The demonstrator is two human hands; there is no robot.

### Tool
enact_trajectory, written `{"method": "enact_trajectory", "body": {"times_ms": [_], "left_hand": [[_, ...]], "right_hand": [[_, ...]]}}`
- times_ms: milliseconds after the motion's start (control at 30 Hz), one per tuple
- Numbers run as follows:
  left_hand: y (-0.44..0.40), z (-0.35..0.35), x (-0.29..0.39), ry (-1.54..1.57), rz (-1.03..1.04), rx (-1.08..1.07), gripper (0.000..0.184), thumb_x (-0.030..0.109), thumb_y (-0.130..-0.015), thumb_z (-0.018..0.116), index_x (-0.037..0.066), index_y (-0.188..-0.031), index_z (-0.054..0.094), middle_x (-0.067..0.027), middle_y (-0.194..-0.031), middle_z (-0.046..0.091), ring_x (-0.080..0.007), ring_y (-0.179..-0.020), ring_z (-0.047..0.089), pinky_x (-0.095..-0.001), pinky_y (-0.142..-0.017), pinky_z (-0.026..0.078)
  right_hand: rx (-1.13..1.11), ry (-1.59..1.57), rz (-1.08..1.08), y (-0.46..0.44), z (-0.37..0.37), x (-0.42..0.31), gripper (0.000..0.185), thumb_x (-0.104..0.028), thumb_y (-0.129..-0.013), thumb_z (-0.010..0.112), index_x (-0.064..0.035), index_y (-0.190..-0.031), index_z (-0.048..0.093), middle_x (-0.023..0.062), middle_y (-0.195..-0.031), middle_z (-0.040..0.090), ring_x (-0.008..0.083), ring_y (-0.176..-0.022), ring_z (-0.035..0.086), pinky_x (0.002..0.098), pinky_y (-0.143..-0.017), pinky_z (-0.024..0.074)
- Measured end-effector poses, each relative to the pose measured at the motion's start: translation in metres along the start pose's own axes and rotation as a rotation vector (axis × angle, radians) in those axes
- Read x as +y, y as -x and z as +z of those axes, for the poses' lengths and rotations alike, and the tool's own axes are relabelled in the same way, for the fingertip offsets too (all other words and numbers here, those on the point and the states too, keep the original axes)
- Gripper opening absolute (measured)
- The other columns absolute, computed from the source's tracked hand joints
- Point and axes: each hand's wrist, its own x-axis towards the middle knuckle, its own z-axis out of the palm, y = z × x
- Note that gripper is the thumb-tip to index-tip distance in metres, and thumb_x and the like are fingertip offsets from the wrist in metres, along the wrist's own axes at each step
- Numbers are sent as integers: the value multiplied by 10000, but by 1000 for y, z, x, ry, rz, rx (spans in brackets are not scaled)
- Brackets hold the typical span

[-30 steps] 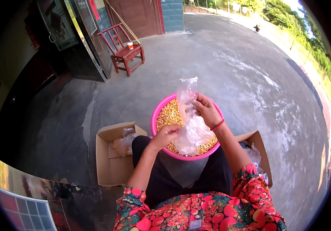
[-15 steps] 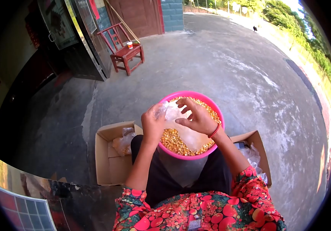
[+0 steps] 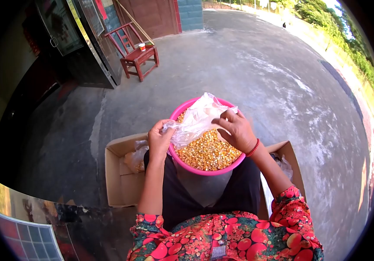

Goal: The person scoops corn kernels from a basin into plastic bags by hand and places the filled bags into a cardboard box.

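A thin clear plastic bag (image 3: 198, 117) spreads above a pink basin (image 3: 206, 172) of yellow corn kernels (image 3: 208, 152). At the basin's left rim, my left hand (image 3: 160, 138) is closed on the gathered edge of this bag. My right hand (image 3: 238, 132), with a red beaded bracelet at its wrist, hovers over the right side of the basin. Its fingers are bent and look apart, close beside the bag; I see nothing held in them. The basin is between my knees.
A cardboard box (image 3: 119, 185) with a filled plastic bag (image 3: 135, 160) stands on the left. Another cardboard box (image 3: 292, 162) with plastic inside is on the right. Farther off, a red wooden chair (image 3: 139, 55) bears a paper cup (image 3: 142, 47), near an open door (image 3: 80, 48).
The bag has swung up and away from me, spreading over the basin's far rim and baring the kernels nearer me. My left hand has moved left and slightly down; my right hand shifted right.
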Motion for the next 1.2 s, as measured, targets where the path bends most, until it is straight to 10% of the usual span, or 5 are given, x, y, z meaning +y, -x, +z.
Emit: {"method": "enact_trajectory", "body": {"times_ms": [400, 500, 767, 967, 1200], "left_hand": [[0, -20, -31, 535, -325, -2, 139, 49, -831, 589, 41, -969, 580, -10, -783, 591, -77, -663, 545, -194, -613, 468], [11, 16, -20, 408, -227, 85, 123, 87, -814, 638, 41, -922, 601, 19, -755, 559, -39, -611, 464, -178, -551, 395], [16, 23, -6, 484, -178, 78, 142, 158, -829, 647, 29, -887, 654, 1, -797, 631, -48, -695, 536, -178, -627, 423], [18, 12, -23, 83, -257, 53, 223, 261, -876, 585, 52, -876, 661, 11, -753, 621, -52, -642, 553, -182, -544, 434], [29, 10, -14, 749, -366, 15, 207, 240, -926, 473, 71, -971, 584, -53, -902, 638, -187, -819, 612, -352, -761, 507]], "right_hand": [[-610, -73, 82, 48, 3, 3, 187, -105, -664, 630, -135, -841, 576, 44, -890, 558, 226, -895, 561, 398, -811, 388], [-86, 69, 45, 16, -19, -35, 247, -119, -649, 647, -139, -890, 597, 44, -1151, 511, 239, -1102, 454, 418, -934, 317], [-454, 71, 20, 33, 79, -35, 195, -92, -661, 601, -77, -851, 555, 66, -723, 542, 207, -752, 568, 332, -687, 423], [-365, -266, 8, 39, 66, -51, 152, -90, -729, 555, -51, -875, 569, 118, -800, 544, 262, -746, 579, 369, -677, 467], [-297, -82, 398, 32, 74, -24, 430, -56, -767, 514, 27, -1177, 417, 237, -1024, 558, 348, -765, 619, 400, -651, 508]]}}
